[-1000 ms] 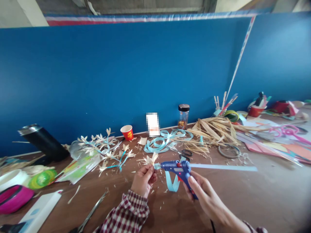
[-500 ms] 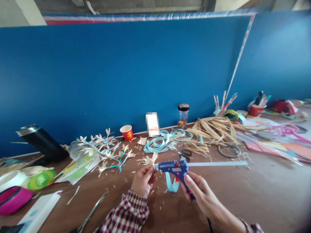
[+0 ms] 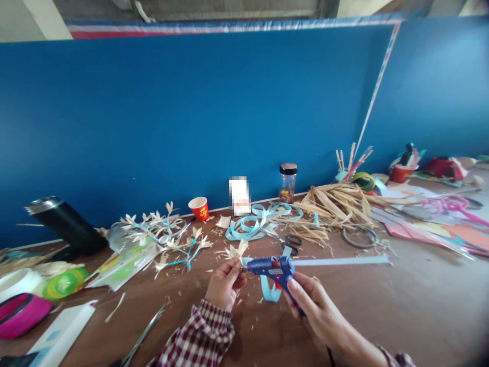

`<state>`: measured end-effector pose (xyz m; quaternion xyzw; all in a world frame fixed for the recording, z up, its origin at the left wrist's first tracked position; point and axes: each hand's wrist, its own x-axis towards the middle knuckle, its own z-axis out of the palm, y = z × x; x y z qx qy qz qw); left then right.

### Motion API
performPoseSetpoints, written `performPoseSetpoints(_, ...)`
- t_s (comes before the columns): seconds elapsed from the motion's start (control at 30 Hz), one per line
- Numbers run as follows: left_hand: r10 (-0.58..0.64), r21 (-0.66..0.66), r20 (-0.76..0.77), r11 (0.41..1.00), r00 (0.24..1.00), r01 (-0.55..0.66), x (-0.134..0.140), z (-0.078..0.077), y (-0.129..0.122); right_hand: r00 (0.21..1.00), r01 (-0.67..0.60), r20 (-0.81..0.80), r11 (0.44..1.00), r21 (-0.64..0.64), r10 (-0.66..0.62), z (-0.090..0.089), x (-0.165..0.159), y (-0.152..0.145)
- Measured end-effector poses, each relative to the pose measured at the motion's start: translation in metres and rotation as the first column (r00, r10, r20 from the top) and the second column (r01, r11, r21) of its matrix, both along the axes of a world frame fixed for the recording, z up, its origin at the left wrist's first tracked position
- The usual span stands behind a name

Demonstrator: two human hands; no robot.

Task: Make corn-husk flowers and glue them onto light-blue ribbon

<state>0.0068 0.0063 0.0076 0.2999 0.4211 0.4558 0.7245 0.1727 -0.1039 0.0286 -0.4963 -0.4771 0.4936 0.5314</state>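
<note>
Between the fingertips of my left hand [image 3: 225, 285] is a pale flower [image 3: 237, 250] of dried husk-like petals, held upright above the table. My right hand [image 3: 315, 300] is wrapped round the handle of a blue glue gun [image 3: 272, 267], whose small red light glows. The gun's nozzle points left and lies right by my left fingertips at the flower's base; whether it touches is hard to make out. A long pale glue stick [image 3: 342, 260] sticks out of its back. Light blue ribbon [image 3: 270, 291] hangs below and behind the gun.
Flowered blue-stemmed branches [image 3: 187, 252], a red paper cup [image 3: 199, 209] and coiled blue ribbon [image 3: 244, 229] lie behind my hands. Dried husks [image 3: 336, 204], black-handled scissors [image 3: 292, 242] and a lidded jar [image 3: 288, 183] are to the right. Other scissors [image 3: 145, 334] and a black bottle [image 3: 66, 224] are left.
The glue gun in my right hand has shifted slightly, its body a little lower and to the left. My left hand and the flower have hardly moved.
</note>
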Motion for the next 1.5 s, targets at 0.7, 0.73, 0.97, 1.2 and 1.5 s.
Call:
performPoseSetpoints(0.7,0.037,-0.032,0.056,0.999,0.998,-0.035,0.0,0.001,0.002,0.978,-0.084,-0.199,0.993,-0.08,0.067,0.02,0.005,0.0)
performPoseSetpoints(0.73,0.038,-0.032,0.062,0.999,0.997,-0.036,0.0,0.001,0.002,0.983,-0.084,-0.168,0.993,-0.081,0.07,0.02,0.004,0.0)
performPoseSetpoints(0.97,0.033,-0.033,0.053,0.999,0.998,-0.031,-0.001,0.0,0.001,0.991,-0.135,-0.034,0.986,-0.095,0.132,0.019,0.002,0.002)
performPoseSetpoints(1.2,0.018,-0.014,0.028,1.0,0.999,-0.018,0.0,0.0,0.001,0.991,-0.133,0.025,0.99,-0.037,0.133,0.007,0.003,0.006)
performPoseSetpoints(1.5,0.013,-0.025,0.058,1.0,0.998,-0.012,-0.001,-0.001,0.001,0.991,-0.131,0.03,0.99,-0.047,0.132,0.004,0.003,0.007)
